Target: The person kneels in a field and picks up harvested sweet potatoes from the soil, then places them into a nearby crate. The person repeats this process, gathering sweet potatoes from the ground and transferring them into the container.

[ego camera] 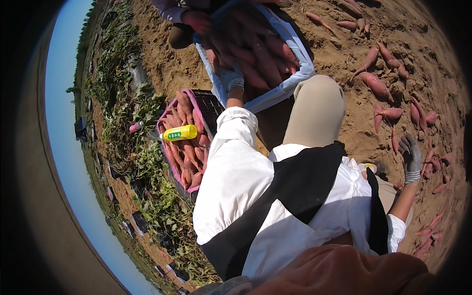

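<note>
My left hand (233, 79), in a pale work glove, reaches over the near left side of a crate with a light blue liner (274, 96). It touches the liner beside the heaped sweet potatoes (263, 61); its fingers are partly hidden, so a grip cannot be told. My right hand (410, 158), in a grey glove, is out at the right above the soil, fingers apart and nothing seen in it. Just left of it lies a thin sweet potato (394, 140). Several more (376, 85) lie on the ground further up.
A pink-lined crate (196, 103) of sweet potatoes stands at the left, with a yellow-filled bottle (179, 133) on top. A pink bottle (136, 127) lies among green vines (147, 155). Another person's hand (197, 22) is at the far side of the blue-lined crate.
</note>
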Motion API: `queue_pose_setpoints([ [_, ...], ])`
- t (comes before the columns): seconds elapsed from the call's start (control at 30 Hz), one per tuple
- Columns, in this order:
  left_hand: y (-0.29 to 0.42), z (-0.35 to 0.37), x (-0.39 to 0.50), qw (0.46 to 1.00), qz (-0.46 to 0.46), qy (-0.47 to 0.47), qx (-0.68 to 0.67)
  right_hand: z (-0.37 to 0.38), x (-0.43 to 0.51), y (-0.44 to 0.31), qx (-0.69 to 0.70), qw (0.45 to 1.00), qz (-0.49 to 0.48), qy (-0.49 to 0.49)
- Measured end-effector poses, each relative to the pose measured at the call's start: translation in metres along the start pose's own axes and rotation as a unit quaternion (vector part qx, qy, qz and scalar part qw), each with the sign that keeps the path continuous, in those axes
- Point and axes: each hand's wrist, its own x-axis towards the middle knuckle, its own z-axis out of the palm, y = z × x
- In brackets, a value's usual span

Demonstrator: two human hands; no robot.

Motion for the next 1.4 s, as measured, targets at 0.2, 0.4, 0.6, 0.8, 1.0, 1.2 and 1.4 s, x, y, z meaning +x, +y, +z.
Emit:
queue_pose_setpoints([
  [0.2, 0.015, -0.016, -0.008, 0.999, -0.005, -0.031, 0.017, -0.009, -0.009, 0.005, -0.012, 0.999, -0.007, 0.031],
  [0.4, 0.010, 0.009, -0.069, 0.977, 0.123, 0.082, 0.154, -0.029, -0.007, 0.012, -0.003, 0.998, 0.021, 0.051],
  [0.6, 0.011, 0.043, -0.055, 0.982, -0.083, -0.167, -0.005, -0.028, 0.002, 0.015, 0.012, 0.998, 0.054, 0.039],
  [0.8, 0.039, -0.025, -0.058, 0.969, -0.117, -0.216, -0.002, -0.018, 0.000, 0.017, -0.009, 0.999, 0.049, 0.015],
  [1.0, 0.055, -0.015, -0.049, 0.975, -0.087, -0.201, 0.042, -0.027, 0.002, 0.023, -0.039, 0.999, 0.034, -0.013],
  [1.2, 0.051, -0.028, -0.023, 0.987, -0.068, -0.147, -0.018, 0.000, -0.013, 0.006, -0.024, 0.998, 0.030, 0.049],
  [1.4, 0.048, -0.039, -0.052, 0.978, -0.049, -0.181, 0.085, 0.004, -0.011, 0.009, -0.062, 0.997, 0.026, 0.044],
])
